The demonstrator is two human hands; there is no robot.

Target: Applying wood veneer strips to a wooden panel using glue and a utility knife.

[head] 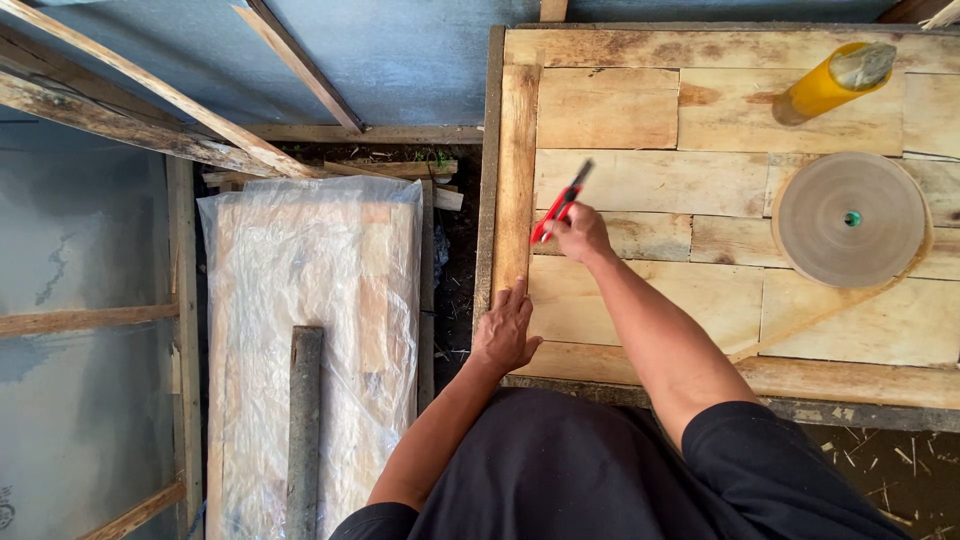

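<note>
My right hand grips a red utility knife, its tip angled toward the upright wooden strip along the left edge of a panel of joined light wood pieces. My left hand lies flat with fingers spread on the lower end of that strip, at the panel's near left corner. The knife looks blurred.
A round roll of brown edge tape lies on the panel at right, its loose end trailing down-left. A yellow bottle lies at the far right. Left of the panel stand plastic-wrapped boards, a grey post and loose timber strips.
</note>
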